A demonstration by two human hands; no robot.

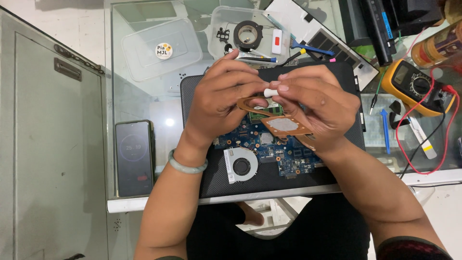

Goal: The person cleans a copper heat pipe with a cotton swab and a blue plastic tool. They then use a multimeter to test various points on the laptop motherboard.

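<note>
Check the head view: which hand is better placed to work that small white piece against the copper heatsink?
Right, probably. The right hand pinches the small white piece at its fingertips, just above the copper heatsink. The left hand grips the heatsink's ring end, steadying it over the open laptop.

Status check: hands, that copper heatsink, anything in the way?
Left hand and right hand both gripping copper heatsink. Held above open laptop. Nothing in the way.

Bright, even overhead light; glare on the glass table (144,96); sharp focus throughout.
</note>
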